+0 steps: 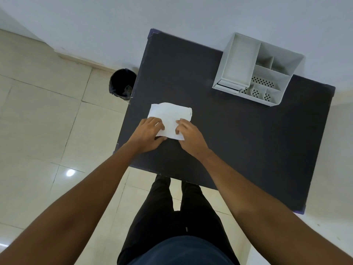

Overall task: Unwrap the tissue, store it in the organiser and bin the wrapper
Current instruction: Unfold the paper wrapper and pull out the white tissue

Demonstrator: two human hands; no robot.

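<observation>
On the dark table (238, 140), left hand (147, 134) and right hand (191, 136) pinch the tissue's (170, 115) near edge, fingers on top.

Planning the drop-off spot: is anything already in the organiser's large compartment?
No. The organiser's large compartment shows only its bare floor, while the tissue lies on the table under both hands.

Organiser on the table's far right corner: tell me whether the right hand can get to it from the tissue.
Probably yes. The dark tabletop between the right hand and the organiser is bare, with nothing in between.
</observation>
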